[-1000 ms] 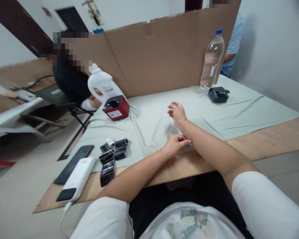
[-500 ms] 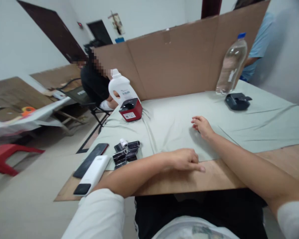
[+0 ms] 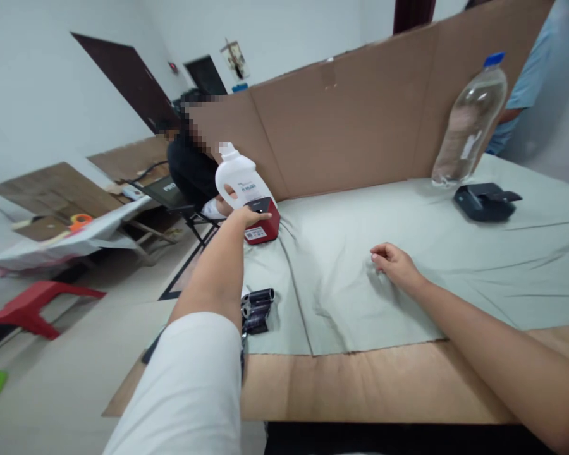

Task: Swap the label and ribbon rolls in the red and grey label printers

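My left hand is stretched out to the far left of the table, on a red and black box with a white label. Its thumb lies across the near side of the box; the other fingers are mostly hidden. Right behind the box stands a white jug-shaped bottle with a handle. Over the middle of the pale cloth is my right hand, fingers curled in and tips pressed together. Whether they pinch a bit of cloth or something else cannot be made out.
Dark wrapped rolls lie beside my left forearm, which partly covers them. A large clear bottle with a blue cap and a black case stand at the right. Cardboard walls off the back. A person sits beyond the left edge.
My left hand has gone from the table's front edge forward and left onto the red and black box. My right hand's fingers have closed together. The camera view has shifted slightly.
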### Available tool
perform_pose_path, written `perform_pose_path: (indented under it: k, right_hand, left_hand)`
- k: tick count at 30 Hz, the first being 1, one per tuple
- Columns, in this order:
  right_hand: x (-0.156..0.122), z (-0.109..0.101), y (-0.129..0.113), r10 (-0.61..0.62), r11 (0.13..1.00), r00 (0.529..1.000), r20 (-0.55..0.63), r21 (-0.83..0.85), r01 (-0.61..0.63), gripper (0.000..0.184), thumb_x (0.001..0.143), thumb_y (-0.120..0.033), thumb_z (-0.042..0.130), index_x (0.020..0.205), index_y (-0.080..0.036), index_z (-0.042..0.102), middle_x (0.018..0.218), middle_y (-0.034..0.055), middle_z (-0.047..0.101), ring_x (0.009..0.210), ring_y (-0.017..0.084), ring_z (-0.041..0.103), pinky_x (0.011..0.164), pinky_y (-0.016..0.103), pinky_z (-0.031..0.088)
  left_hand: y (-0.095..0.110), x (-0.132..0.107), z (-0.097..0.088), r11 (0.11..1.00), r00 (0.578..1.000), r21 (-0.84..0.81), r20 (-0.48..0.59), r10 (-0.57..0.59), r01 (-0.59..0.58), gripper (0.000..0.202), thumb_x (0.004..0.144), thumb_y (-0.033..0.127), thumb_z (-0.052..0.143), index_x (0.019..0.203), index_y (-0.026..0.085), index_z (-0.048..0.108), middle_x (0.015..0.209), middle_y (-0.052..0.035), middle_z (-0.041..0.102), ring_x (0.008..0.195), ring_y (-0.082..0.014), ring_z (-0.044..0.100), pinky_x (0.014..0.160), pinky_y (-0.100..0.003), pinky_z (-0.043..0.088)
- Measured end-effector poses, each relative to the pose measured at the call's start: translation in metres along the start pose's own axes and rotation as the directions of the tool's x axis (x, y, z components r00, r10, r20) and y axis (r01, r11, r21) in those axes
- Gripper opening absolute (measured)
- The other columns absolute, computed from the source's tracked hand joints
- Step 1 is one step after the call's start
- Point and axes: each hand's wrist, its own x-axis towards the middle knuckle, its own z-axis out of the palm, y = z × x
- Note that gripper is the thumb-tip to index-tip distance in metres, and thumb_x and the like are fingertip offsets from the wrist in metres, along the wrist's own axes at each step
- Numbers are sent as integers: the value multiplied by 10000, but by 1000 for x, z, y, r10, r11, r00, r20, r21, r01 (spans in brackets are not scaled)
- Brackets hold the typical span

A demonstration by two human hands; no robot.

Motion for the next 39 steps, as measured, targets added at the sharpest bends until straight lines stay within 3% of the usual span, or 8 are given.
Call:
perform_pose_path:
  k: [10, 15, 19, 23, 28, 34, 37, 39]
  right_hand:
    - [2, -2, -2, -12, 1000, 1000, 15, 12, 12, 207, 720, -378, 615, 837, -209, 593, 729, 1, 638, 525, 117, 570, 535, 282, 498]
    - [-4, -9, -7, -87, 996, 996, -21, -12, 87, 302, 744, -431, 630, 949, -212, 592, 842, 30, 652, 667, 156, 622, 690, 356, 548]
    - [-17, -9, -20, -236, 971, 972, -2, -46, 235, 645, 749, -560, 648, 1267, -212, 484, 1207, 146, 597, 976, 251, 634, 847, 461, 532]
    - [-30, -9, -35, -444, 872, 890, 106, -175, 456, 1002, 698, -677, 670, 1482, -225, 241, 1521, 193, 317, 1364, 359, 377, 1075, 585, 354]
    - [-35, -10, -38, -568, 718, 790, 231, -329, 613, 1149, 662, -663, 706, 1528, -186, 120, 1577, 198, 183, 1472, 370, 143, 1171, 594, 186]
    - [-36, -12, -37, -549, 686, 802, 238, -419, 594, 940, 708, -602, 710, 1459, -182, 333, 1571, 213, 195, 1447, 383, 219, 1143, 589, 259]
    - [-38, -13, -40, -558, 676, 794, 240, -422, 604, 794, 693, -562, 752, 1357, -226, 475, 1575, 184, 207, 1438, 382, 245, 1119, 591, 297]
    - [-40, -13, -42, -578, 667, 779, 242, -410, 622, 680, 708, -529, 753, 1286, -242, 538, 1572, 165, 230, 1434, 371, 262, 1108, 590, 312]
  left_hand:
    - [36, -54, 25, 982, 956, 18, -233, -179, 189, 719, 687, 641, 602, 1241, 184, 585, 1390, -198, 433, 1278, -476, 390, 1008, -565, 351]
    - [87, -104, 12, 997, 983, 73, -178, 45, -32, 633, 691, 694, 572, 1077, 205, 683, 1293, -177, 512, 1170, -438, 490, 968, -572, 369]
    - [129, -167, 11, 968, 970, 113, -68, 234, -225, 650, 697, 726, 551, 1064, 207, 686, 1229, -161, 535, 1102, -385, 548, 926, -500, 421]
    - [155, -233, 22, 932, 946, 169, 21, 322, -321, 775, 686, 778, 529, 1198, 204, 613, 1252, -176, 513, 1112, -406, 537, 914, -500, 429]
    - [159, -287, 40, 915, 929, 164, 12, 371, -368, 724, 715, 724, 567, 1205, 192, 589, 1272, -187, 498, 1126, -430, 503, 926, -534, 409]
    - [124, -273, 50, 805, 872, -344, -114, 476, -484, 399, 740, 573, 666, 922, 218, 688, 1065, -126, 588, 1076, -335, 536, 1017, -440, 367]
    - [106, -244, 64, 660, 922, -649, -204, 328, -379, 311, 835, 499, 580, 901, 209, 673, 1056, -99, 603, 1038, -262, 569, 997, -380, 405]
    - [100, -230, 78, 479, 966, -854, -94, 243, -204, 309, 837, 448, 589, 1023, 209, 653, 1173, -84, 607, 1122, -236, 554, 1016, -353, 405]
